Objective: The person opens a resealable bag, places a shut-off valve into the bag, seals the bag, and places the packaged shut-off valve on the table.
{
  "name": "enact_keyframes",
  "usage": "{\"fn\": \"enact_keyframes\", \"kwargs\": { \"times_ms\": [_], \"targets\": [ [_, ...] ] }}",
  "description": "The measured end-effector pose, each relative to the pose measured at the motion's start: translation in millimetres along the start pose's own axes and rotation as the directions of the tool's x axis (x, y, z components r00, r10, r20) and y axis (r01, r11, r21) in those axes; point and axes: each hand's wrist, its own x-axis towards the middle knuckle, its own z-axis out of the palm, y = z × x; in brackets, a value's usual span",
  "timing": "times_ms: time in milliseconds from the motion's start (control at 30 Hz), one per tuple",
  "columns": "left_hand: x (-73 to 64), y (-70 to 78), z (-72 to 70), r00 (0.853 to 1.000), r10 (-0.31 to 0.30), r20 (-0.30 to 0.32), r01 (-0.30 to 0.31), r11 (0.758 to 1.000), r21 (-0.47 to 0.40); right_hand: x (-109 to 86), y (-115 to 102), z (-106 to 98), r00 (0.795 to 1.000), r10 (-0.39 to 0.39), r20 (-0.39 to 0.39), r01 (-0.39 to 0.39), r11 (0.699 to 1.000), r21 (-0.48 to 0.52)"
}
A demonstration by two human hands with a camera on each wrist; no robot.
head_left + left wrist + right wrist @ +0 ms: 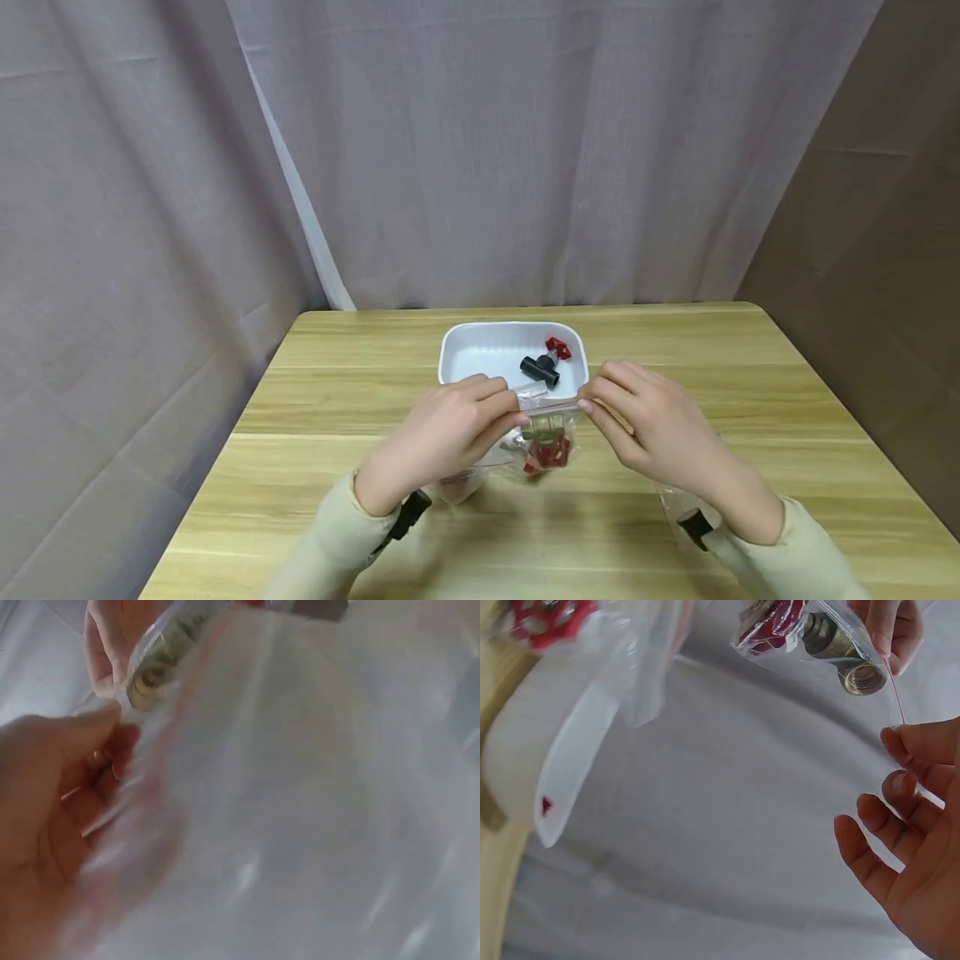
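A clear zip-lock bag (568, 417) hangs between the two hands, its zip edge at the top. Inside it are a brass valve body (543, 428) and its red handwheel (553, 452). The left hand (459, 421) pinches one top corner, and the right hand (651, 418) pinches the other between thumb and forefinger. In the right wrist view, the valve's threaded opening (864, 679) shows through the plastic, and the right hand's other fingers (870, 862) are spread. Another clear bag (300, 787) with a red zip line blurs across the left wrist view, close to the left hand (45, 795).
Beyond the hands stands a white tray (444, 354) on the wooden table (360, 358). A black valve (540, 372) with a red handle (558, 347) lies in it. Below the left hand is a bag with something reddish (459, 485); another clear bag (675, 504) lies under the right wrist.
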Motion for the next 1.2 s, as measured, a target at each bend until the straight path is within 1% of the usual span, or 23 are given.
{"fn": "enact_keyframes", "kwargs": {
  "times_ms": [167,333,500,567,700,733,800,1000,1100,1200],
  "targets": [
    [11.2,-0.8,27.0,0.999,-0.044,0.008,0.043,0.997,0.057,-17.6,16.9,5.7,0.992,0.116,0.057,-0.116,0.993,-0.006],
    [19.7,2.9,53.8,0.994,-0.102,0.033,0.098,0.990,0.097,-38.4,28.4,11.8,0.968,0.230,0.101,-0.229,0.973,-0.023],
    [25.9,3.4,78.0,0.987,-0.142,0.069,0.133,0.984,0.119,-54.9,40.1,19.4,0.945,0.302,0.125,-0.302,0.953,-0.020],
    [26.2,2.3,87.3,0.985,-0.150,0.088,0.139,0.983,0.121,-60.4,43.7,24.0,0.927,0.342,0.154,-0.342,0.939,-0.027],
    [22.9,-1.0,106.1,0.980,-0.155,0.125,0.139,0.982,0.130,-72.1,49.9,34.9,0.874,0.427,0.232,-0.432,0.901,-0.034],
    [21.1,-1.7,109.8,0.979,-0.156,0.132,0.139,0.982,0.128,-74.7,50.8,37.9,0.862,0.442,0.246,-0.449,0.893,-0.032],
    [18.0,-2.9,116.9,0.978,-0.158,0.138,0.142,0.982,0.123,-79.7,52.8,43.5,0.851,0.457,0.259,-0.469,0.883,-0.020],
    [11.6,-3.3,128.2,0.976,-0.162,0.145,0.143,0.981,0.131,-90.4,56.4,54.5,0.846,0.466,0.257,-0.486,0.874,0.015],
    [11.1,-3.2,131.3,0.972,-0.165,0.166,0.143,0.980,0.136,-93.8,56.4,56.3,0.835,0.481,0.268,-0.504,0.864,0.020],
    [13.7,-3.5,132.9,0.967,-0.176,0.186,0.153,0.980,0.130,-95.6,56.7,56.3,0.820,0.502,0.275,-0.529,0.848,0.027]
  ]
}}
